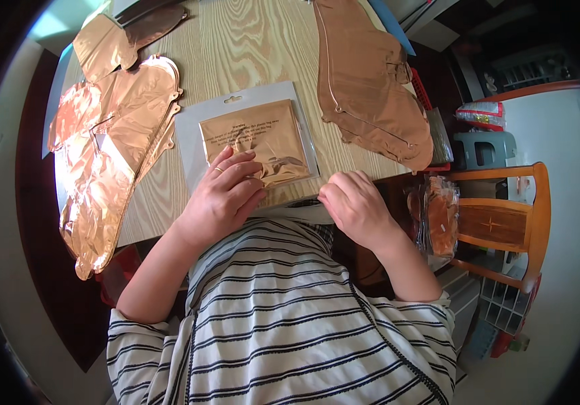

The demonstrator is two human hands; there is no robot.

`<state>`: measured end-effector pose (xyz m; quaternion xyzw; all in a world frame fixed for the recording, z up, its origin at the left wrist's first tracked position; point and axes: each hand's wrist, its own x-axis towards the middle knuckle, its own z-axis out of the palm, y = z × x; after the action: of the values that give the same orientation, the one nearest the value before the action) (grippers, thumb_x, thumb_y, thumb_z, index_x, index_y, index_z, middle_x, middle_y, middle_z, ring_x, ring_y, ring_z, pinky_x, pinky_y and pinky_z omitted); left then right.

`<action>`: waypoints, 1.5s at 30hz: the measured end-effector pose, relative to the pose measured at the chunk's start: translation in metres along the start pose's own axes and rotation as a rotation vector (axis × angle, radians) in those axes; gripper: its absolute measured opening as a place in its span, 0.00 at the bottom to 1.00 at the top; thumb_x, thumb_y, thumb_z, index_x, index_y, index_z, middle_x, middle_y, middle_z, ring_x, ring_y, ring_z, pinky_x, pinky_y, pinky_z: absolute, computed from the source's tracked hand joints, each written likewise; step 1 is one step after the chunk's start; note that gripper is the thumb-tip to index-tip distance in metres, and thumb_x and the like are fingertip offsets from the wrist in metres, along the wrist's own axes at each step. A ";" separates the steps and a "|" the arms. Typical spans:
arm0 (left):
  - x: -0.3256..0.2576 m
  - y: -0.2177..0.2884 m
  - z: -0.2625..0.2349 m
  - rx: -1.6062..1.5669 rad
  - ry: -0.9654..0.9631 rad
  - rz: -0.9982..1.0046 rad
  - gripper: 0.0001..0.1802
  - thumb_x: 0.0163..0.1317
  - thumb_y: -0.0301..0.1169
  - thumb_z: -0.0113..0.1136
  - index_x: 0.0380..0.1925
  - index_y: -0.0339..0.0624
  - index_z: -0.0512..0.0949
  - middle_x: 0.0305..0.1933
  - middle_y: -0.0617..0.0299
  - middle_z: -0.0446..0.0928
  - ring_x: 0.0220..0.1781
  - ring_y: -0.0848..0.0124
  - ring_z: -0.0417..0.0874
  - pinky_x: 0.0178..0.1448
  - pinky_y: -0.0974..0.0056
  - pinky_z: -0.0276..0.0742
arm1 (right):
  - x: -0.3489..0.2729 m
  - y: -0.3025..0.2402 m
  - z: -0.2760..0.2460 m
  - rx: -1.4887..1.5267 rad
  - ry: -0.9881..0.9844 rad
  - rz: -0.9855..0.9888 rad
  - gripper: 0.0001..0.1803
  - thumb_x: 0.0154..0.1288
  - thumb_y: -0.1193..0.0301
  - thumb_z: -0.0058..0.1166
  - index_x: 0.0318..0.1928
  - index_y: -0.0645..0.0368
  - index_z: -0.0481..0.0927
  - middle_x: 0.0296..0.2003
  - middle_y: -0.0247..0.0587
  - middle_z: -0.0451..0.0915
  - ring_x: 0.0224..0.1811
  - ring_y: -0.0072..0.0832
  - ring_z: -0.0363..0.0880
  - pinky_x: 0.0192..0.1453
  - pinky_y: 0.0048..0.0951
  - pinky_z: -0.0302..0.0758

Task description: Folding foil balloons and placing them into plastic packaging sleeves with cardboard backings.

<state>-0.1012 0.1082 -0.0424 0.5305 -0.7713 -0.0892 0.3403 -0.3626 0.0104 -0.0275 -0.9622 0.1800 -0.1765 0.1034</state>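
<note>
A clear plastic package (191,135) with a hang hole lies at the table's near edge, a folded copper-coloured foil balloon (270,145) inside it. My left hand (226,192) rests on its lower left part, fingers extended over the foil and slightly bent. Beside the lower right corner, my right hand (357,206) is closed in a pinch; whatever lies between its fingertips is hidden. A pale strip (290,212) runs below the package toward those fingers, and I cannot tell whether they hold it.
Flat copper foil balloons (118,135) are piled on the table's left side. More duller foil balloons (371,88) lie at the right, overhanging the edge by a red basket (422,88). Packed foil bags (440,216) rest by a wooden chair (536,223). A grey stool (484,150) stands behind.
</note>
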 end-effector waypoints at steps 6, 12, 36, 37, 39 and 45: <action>-0.002 -0.001 -0.001 0.008 -0.008 0.001 0.12 0.54 0.26 0.72 0.38 0.41 0.82 0.51 0.55 0.81 0.62 0.53 0.80 0.73 0.43 0.67 | 0.002 -0.003 -0.001 0.048 0.027 -0.022 0.05 0.61 0.75 0.56 0.32 0.57 0.71 0.30 0.40 0.69 0.33 0.37 0.72 0.44 0.38 0.71; 0.000 -0.003 0.000 0.000 -0.019 0.011 0.11 0.56 0.27 0.71 0.39 0.40 0.83 0.52 0.55 0.81 0.63 0.54 0.80 0.73 0.43 0.67 | -0.003 -0.044 -0.021 0.554 -0.190 -0.087 0.09 0.57 0.76 0.64 0.34 0.57 0.75 0.35 0.39 0.73 0.38 0.37 0.75 0.48 0.38 0.71; -0.155 0.029 -0.036 0.149 0.299 -0.559 0.04 0.58 0.21 0.67 0.35 0.37 0.84 0.31 0.55 0.83 0.30 0.62 0.84 0.33 0.62 0.80 | 0.042 -0.025 -0.006 0.250 -0.163 -0.015 0.08 0.63 0.73 0.61 0.39 0.58 0.74 0.50 0.46 0.80 0.60 0.42 0.77 0.71 0.50 0.64; -0.187 0.018 -0.036 0.183 0.230 -0.856 0.03 0.60 0.21 0.65 0.34 0.38 0.84 0.33 0.53 0.84 0.33 0.59 0.85 0.37 0.61 0.81 | 0.043 -0.027 -0.007 0.232 -0.165 -0.019 0.08 0.63 0.74 0.61 0.39 0.57 0.74 0.51 0.45 0.80 0.60 0.42 0.77 0.71 0.50 0.64; -0.271 -0.026 -0.016 0.210 0.270 -0.973 0.05 0.64 0.23 0.60 0.36 0.38 0.85 0.35 0.49 0.84 0.39 0.51 0.86 0.43 0.56 0.81 | 0.044 -0.029 -0.007 0.235 -0.169 0.000 0.08 0.63 0.74 0.61 0.38 0.57 0.74 0.51 0.45 0.81 0.60 0.42 0.77 0.72 0.49 0.64; -0.500 -0.097 0.061 0.371 -0.113 -1.704 0.15 0.60 0.38 0.62 0.36 0.36 0.84 0.39 0.42 0.84 0.47 0.44 0.85 0.49 0.47 0.80 | 0.046 -0.032 -0.004 0.228 -0.164 0.026 0.08 0.61 0.75 0.62 0.36 0.58 0.74 0.51 0.44 0.81 0.60 0.42 0.77 0.71 0.49 0.66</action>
<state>0.0373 0.4933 -0.3524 0.9681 -0.1299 -0.2124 0.0269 -0.3141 0.0216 -0.0013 -0.9530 0.1619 -0.1150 0.2289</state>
